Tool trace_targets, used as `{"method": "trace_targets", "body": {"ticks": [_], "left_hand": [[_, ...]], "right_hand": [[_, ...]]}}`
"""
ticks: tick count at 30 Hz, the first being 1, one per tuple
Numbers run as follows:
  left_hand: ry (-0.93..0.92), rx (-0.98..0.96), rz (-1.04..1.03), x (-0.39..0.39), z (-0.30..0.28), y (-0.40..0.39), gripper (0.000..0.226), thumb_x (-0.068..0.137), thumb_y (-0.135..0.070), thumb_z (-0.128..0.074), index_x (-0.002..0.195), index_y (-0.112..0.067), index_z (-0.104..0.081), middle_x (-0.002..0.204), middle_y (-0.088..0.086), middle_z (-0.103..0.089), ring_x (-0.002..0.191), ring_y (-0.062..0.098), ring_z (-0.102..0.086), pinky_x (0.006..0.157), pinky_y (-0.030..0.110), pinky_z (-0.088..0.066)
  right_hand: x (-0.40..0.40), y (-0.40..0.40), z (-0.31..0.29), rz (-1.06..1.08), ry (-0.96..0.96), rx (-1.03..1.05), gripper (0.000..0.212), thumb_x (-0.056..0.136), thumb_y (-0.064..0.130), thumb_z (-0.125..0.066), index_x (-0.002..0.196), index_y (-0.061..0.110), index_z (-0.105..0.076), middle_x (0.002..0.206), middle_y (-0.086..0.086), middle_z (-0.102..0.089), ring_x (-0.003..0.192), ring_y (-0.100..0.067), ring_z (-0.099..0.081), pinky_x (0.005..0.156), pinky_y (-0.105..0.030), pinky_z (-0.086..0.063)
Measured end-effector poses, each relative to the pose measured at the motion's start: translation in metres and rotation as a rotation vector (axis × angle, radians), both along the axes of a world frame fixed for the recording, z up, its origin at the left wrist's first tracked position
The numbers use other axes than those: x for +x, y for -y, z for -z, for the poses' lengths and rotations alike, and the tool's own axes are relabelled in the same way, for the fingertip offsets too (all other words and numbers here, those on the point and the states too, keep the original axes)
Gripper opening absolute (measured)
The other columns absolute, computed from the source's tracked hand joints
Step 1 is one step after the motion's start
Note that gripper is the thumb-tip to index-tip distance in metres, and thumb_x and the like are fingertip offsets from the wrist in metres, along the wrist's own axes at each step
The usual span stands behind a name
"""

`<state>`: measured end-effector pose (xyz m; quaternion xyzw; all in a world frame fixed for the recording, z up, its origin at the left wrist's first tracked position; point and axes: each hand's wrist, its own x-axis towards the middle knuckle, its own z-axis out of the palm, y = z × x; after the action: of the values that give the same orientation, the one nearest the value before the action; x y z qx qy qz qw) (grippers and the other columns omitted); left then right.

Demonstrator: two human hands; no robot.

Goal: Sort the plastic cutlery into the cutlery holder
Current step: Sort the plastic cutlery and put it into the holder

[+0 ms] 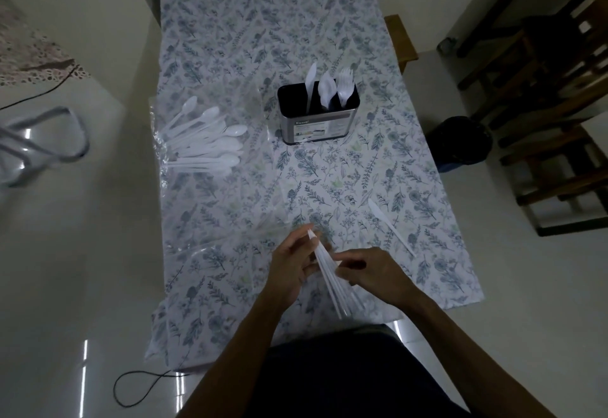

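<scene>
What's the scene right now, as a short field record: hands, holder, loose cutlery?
left hand: gripping bundle of white knives
right hand: fingers on same bundle
cutlery holder: upright, mid-table; knife, spoons, forks standing in it
spoons: loose pile on clear plastic, left of holder
single knife: lying flat, right of hands

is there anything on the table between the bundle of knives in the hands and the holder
Nothing visible. The knives, held by the left hand and right hand, face bare floral cloth up to the cutlery holder. The spoons lie off to the left, and a lone knife to the right.
</scene>
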<state>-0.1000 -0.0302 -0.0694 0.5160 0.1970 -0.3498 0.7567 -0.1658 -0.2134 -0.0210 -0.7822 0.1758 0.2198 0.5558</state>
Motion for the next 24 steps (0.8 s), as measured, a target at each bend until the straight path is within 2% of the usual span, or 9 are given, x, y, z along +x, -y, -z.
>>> {"method": "trace_targets", "body": {"ticks": [3,6,10,12,16,18,20,21,24], "left_hand": [[0.0,0.026,-0.013,0.0,-0.001,0.019,0.031,0.098,-0.006,-0.065,0.127,-0.016,-0.067,0.119,0.005,-0.076,0.107,0.033,-0.074,0.08,0.042,-0.062],[-0.03,0.07,-0.058,-0.002,-0.002,0.038,0.025,0.096,-0.003,-0.067,0.116,-0.016,-0.072,0.117,0.012,-0.074,0.105,0.038,-0.073,0.08,0.044,-0.062],[-0.046,0.092,-0.093,-0.007,-0.001,0.061,0.026,0.097,-0.006,-0.067,0.123,-0.009,-0.069,0.123,0.017,-0.072,0.109,0.038,-0.073,0.091,0.052,-0.06],[-0.042,0.093,-0.134,-0.01,-0.002,0.07,0.03,0.098,-0.008,-0.067,0.127,-0.008,-0.067,0.121,0.016,-0.073,0.108,0.037,-0.073,0.089,0.05,-0.06],[-0.056,0.112,-0.211,-0.017,-0.003,0.087,0.025,0.098,-0.007,-0.066,0.121,-0.015,-0.068,0.114,0.006,-0.077,0.105,0.034,-0.075,0.09,0.051,-0.061],[-0.077,0.122,-0.253,-0.02,-0.003,0.096,0.024,0.098,-0.007,-0.066,0.12,-0.016,-0.069,0.117,0.007,-0.076,0.107,0.036,-0.074,0.09,0.053,-0.06],[-0.089,0.145,-0.279,-0.024,-0.002,0.105,0.025,0.098,-0.007,-0.066,0.121,-0.015,-0.069,0.121,0.009,-0.075,0.108,0.037,-0.073,0.084,0.049,-0.062],[-0.093,0.161,-0.286,-0.025,-0.002,0.109,0.026,0.098,-0.007,-0.067,0.123,-0.015,-0.068,0.123,0.011,-0.073,0.108,0.037,-0.073,0.08,0.046,-0.062],[-0.09,0.186,-0.3,-0.025,-0.006,0.12,0.029,0.099,-0.009,-0.066,0.127,-0.016,-0.066,0.123,0.015,-0.071,0.107,0.037,-0.072,0.074,0.038,-0.061]], "right_hand": [[0.005,0.017,-0.004,-0.06,-0.006,0.021,0.024,0.089,0.023,-0.075,0.113,0.024,-0.076,0.094,0.005,-0.078,0.083,-0.01,-0.074,0.075,-0.025,-0.06],[0.012,0.043,0.01,-0.093,0.021,-0.078,0.024,0.094,0.033,-0.068,0.116,0.023,-0.073,0.1,0.013,-0.073,0.087,-0.006,-0.07,0.072,-0.016,-0.055],[0.01,0.093,0.056,-0.061,-0.077,-0.763,0.047,0.094,0.038,-0.062,0.128,0.008,-0.05,0.119,-0.013,-0.056,0.105,-0.032,-0.058,0.083,-0.042,-0.054],[0.008,0.11,0.071,-0.152,-0.09,-0.888,0.05,0.094,0.034,-0.061,0.128,0.0,-0.048,0.121,-0.023,-0.051,0.107,-0.04,-0.056,0.084,-0.047,-0.054],[0.015,0.118,0.078,-0.336,-0.062,-0.859,0.035,0.099,0.026,-0.052,0.121,-0.001,-0.055,0.12,-0.018,-0.055,0.109,-0.033,-0.059,0.086,-0.043,-0.056],[0.018,0.119,0.075,-0.332,-0.069,-0.773,0.025,0.097,0.024,-0.054,0.112,0.005,-0.058,0.108,-0.012,-0.06,0.1,-0.028,-0.062,0.08,-0.039,-0.056],[0.017,0.122,0.07,-0.283,-0.068,-0.572,0.007,0.094,0.02,-0.06,0.094,0.014,-0.057,0.084,-0.001,-0.062,0.076,-0.017,-0.063,0.067,-0.033,-0.056],[0.016,0.122,0.065,-0.252,-0.062,-0.457,0.009,0.092,0.019,-0.065,0.089,0.017,-0.056,0.077,0.005,-0.061,0.069,-0.01,-0.061,0.061,-0.025,-0.052],[0.011,0.124,0.048,-0.146,0.023,-0.207,0.008,0.089,0.022,-0.073,0.092,0.021,-0.066,0.081,0.012,-0.066,0.075,0.002,-0.063,0.061,-0.009,-0.046]]}}
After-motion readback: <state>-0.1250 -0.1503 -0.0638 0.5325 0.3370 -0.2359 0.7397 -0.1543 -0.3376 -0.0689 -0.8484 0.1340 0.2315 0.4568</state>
